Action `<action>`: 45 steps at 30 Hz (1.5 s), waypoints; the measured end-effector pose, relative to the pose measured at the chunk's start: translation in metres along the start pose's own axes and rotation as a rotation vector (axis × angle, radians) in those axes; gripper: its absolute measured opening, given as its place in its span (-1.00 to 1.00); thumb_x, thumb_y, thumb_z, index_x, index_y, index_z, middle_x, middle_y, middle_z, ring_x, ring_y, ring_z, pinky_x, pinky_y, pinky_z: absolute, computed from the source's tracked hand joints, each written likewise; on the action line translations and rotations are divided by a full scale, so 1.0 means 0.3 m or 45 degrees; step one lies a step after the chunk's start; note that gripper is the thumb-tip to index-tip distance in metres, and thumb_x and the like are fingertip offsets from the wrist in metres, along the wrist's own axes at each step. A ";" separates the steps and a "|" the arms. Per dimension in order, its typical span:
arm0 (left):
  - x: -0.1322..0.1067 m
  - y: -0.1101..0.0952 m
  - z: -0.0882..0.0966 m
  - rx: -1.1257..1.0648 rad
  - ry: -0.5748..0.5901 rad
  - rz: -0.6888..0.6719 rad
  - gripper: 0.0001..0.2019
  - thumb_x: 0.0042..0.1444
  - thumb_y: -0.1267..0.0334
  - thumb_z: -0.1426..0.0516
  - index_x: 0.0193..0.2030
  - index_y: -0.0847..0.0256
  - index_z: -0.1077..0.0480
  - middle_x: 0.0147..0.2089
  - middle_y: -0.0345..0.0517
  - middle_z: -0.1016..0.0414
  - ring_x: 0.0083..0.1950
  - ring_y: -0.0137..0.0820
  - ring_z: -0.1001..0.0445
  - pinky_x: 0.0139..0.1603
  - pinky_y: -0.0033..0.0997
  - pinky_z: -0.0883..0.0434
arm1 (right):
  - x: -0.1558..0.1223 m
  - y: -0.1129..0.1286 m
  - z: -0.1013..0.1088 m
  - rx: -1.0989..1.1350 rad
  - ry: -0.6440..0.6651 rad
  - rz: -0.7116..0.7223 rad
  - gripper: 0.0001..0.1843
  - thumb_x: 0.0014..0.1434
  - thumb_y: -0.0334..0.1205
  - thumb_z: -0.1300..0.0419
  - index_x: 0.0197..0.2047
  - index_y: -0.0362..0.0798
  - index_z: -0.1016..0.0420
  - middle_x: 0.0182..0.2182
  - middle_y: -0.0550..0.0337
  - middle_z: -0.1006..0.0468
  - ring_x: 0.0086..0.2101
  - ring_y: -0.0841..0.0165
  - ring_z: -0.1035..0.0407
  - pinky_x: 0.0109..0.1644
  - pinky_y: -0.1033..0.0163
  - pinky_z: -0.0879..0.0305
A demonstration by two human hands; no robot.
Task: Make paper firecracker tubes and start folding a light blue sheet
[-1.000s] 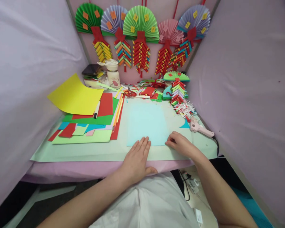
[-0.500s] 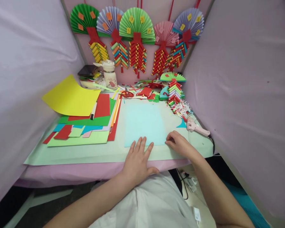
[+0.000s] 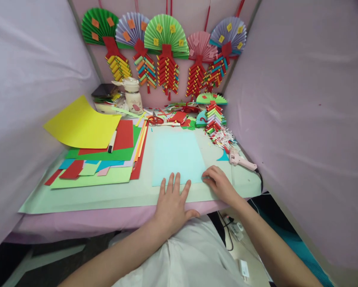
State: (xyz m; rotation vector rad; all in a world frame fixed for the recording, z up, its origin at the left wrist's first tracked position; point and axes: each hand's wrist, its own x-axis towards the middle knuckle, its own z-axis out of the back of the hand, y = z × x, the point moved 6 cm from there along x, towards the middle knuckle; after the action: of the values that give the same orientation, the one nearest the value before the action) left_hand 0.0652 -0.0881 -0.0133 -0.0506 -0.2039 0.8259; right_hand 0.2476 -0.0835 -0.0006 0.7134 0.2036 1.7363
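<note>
A light blue sheet of paper lies flat on the pale green table cover in front of me. My left hand rests with fingers spread, its fingertips on the sheet's near edge and the palm at the table's front edge. At the sheet's near right corner is my right hand, its fingers bent and the thumb and index finger pinched on the corner. What the fingertips cover there is hidden.
Left lie stacked coloured papers, a curled yellow sheet and a marker. Behind are a bottle, scissors and paper scraps. A glue gun lies right, its cord over the edge. Paper fans hang behind.
The whole view has shifted slightly, with the table things appearing further left. Both hands stay at about the same places on the blue sheet.
</note>
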 end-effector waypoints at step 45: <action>0.037 -0.078 -0.009 0.074 0.047 -0.070 -0.16 0.08 -0.32 0.00 0.36 0.23 -0.12 0.40 0.24 -0.05 0.42 0.03 0.03 0.35 0.10 0.01 | -0.113 0.035 0.057 -0.415 0.086 0.305 -0.68 0.29 -0.43 0.04 0.00 -0.05 -0.44 -0.07 0.01 -0.50 -0.09 0.22 -0.33 0.05 0.00 -0.33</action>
State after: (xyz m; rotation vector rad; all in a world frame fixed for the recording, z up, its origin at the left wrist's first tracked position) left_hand 0.0898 -0.0957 -0.0112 -0.0054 -0.1454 0.7748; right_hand 0.2527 -0.1219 0.0062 0.4535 -0.1238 1.9640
